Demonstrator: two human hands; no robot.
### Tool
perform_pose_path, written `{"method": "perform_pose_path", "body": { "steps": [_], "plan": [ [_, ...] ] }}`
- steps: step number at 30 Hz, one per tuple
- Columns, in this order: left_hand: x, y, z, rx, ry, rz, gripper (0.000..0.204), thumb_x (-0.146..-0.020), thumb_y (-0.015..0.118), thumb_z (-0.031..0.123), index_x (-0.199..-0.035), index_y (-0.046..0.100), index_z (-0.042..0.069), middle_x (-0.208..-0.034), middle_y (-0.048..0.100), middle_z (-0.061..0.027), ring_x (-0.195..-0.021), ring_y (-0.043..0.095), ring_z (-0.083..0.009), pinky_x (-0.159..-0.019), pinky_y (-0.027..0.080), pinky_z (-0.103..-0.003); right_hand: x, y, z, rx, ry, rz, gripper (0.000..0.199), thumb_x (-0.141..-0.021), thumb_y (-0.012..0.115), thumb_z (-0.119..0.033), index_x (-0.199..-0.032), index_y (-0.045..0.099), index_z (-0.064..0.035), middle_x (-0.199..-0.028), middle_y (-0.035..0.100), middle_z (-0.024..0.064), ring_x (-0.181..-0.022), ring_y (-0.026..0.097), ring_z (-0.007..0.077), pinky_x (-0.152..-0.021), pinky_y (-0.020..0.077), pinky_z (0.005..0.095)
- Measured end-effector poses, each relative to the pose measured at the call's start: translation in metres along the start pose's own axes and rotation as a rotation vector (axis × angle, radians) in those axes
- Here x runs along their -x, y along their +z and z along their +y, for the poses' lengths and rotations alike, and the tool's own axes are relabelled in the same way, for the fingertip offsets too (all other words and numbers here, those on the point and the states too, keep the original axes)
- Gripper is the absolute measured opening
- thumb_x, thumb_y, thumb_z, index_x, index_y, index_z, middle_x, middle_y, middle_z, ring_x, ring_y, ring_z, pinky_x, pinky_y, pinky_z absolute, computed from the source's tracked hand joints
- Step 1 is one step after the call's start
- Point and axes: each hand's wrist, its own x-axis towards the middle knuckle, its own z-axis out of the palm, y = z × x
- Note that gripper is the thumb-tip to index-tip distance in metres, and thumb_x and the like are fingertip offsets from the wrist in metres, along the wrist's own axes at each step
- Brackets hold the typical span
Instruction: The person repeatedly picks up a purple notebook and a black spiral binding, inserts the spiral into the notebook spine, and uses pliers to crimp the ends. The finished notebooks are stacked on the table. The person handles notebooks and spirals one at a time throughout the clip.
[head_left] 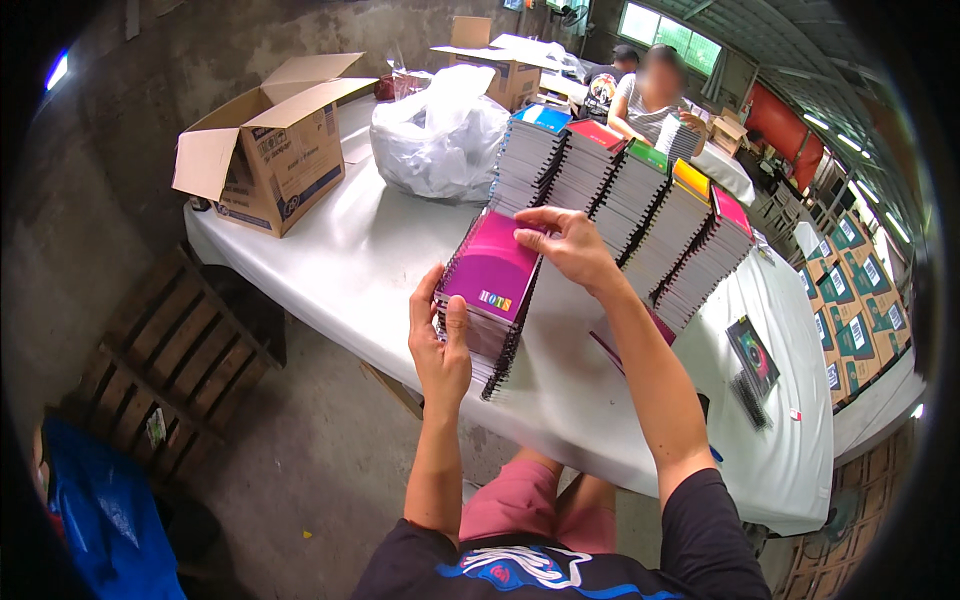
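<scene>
A stack of spiral-bound notebooks with a purple cover (492, 258) on top stands near the table's front edge. My left hand (441, 345) grips the stack's near left corner, thumb at the front and fingers along the left side. At the far right corner of the top notebook, my right hand (572, 248) has its thumb and index finger closed on the cover's edge. Behind stand several tall notebook stacks, topped by blue (541, 118), red (596, 134), green (648, 156), yellow (691, 181) and pink (732, 208) covers. Partly hidden by my right forearm, another dark pink cover (606, 352) lies on the table.
A white-covered table (340, 265) carries an open cardboard box (285, 150) and a full white plastic bag (440, 140). A dark notebook (752, 357) lies to the right. One person (655, 105) sits across with a notebook. Wooden pallets (185, 350) stand at the left; printed boxes (858, 300) at the right.
</scene>
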Motion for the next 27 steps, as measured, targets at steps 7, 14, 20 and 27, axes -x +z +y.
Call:
{"method": "perform_pose_path", "body": {
  "steps": [7, 14, 20, 27],
  "plan": [
    [-0.005, 0.001, -0.006, 0.140, 0.098, -0.029, 0.037, -0.089, 0.063, 0.019, -0.120, 0.051, 0.002, -0.130, 0.048, -0.0141, -0.114, 0.049, -0.0195, -0.099, 0.036, -0.031, 0.005, 0.035, 0.028, -0.272, 0.044, 0.021, 0.035, -0.096, 0.049, -0.031, -0.121, 0.057, -0.0075, -0.109, 0.063, 0.0092, -0.101, 0.057, 0.0166, -0.090, 0.0431, 0.0285],
    [-0.006, -0.004, -0.005, 0.078, 0.163, -0.019, 0.055, -0.088, 0.064, 0.024, -0.132, 0.040, 0.001, -0.134, 0.044, -0.0133, -0.119, 0.046, -0.0202, -0.100, 0.036, -0.034, 0.028, 0.018, 0.050, -0.412, 0.025, 0.218, 0.048, -0.095, 0.050, -0.036, -0.134, 0.044, -0.0096, -0.131, 0.048, 0.0149, -0.120, 0.048, 0.0246, -0.103, 0.0347, 0.0332],
    [0.011, -0.033, 0.034, -0.061, 0.455, 0.361, 0.041, -0.091, 0.049, 0.023, -0.124, 0.040, -0.001, -0.130, 0.045, -0.0154, -0.126, 0.041, -0.0263, -0.104, 0.033, -0.041, 0.113, -0.074, 0.167, 0.567, 0.633, 0.353, 0.067, -0.078, 0.067, -0.038, -0.133, 0.044, -0.0072, -0.126, 0.050, 0.0221, -0.120, 0.047, 0.0346, -0.099, 0.0399, 0.0415],
    [0.058, 0.022, 0.059, -0.004, 0.674, -0.037, 0.029, -0.090, 0.049, 0.019, -0.110, 0.043, -0.001, -0.107, 0.050, -0.0161, -0.108, 0.052, -0.0284, -0.097, 0.042, -0.041, 0.160, -0.110, 0.233, 0.333, 0.774, 0.193, 0.059, -0.061, 0.078, -0.050, -0.099, 0.069, -0.0054, -0.093, 0.069, 0.0143, -0.089, 0.064, 0.0307, -0.080, 0.0484, 0.0364]
  ]
}}
